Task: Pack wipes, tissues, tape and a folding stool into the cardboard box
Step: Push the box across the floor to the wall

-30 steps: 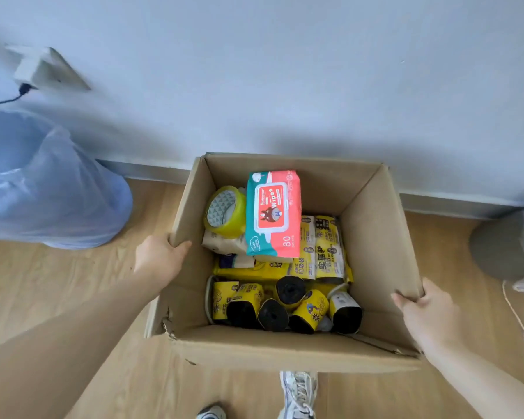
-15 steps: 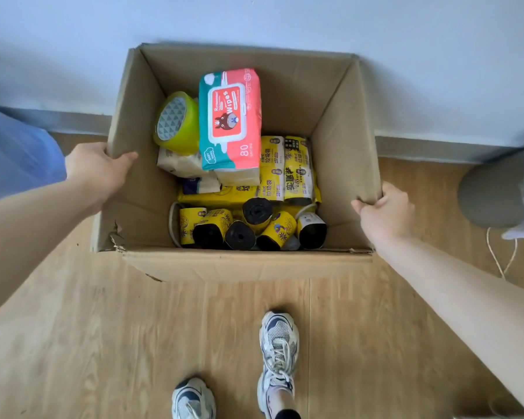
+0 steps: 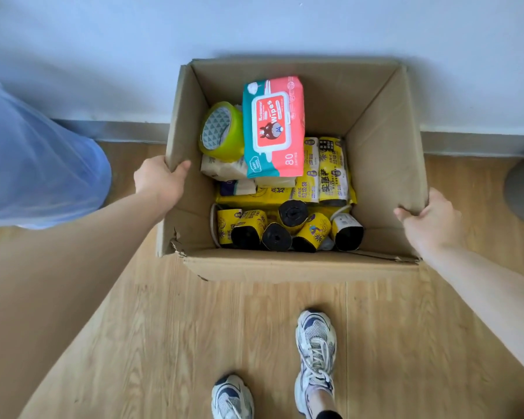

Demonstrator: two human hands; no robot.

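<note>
Tissue packs half buried under wipes pack. Cardboard box open, near corner torn. Left hand, right hand clamp side walls.

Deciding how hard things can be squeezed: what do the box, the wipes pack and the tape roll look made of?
Box: matte brown corrugated cardboard, torn at the near-left corner.
Wipes pack: soft glossy plastic film, printed, with crimped ends.
Tape roll: shiny yellow-green clear plastic tape, probably on a card core.

Bright, even daylight; soft shadows; wide-angle edge distortion.
</note>
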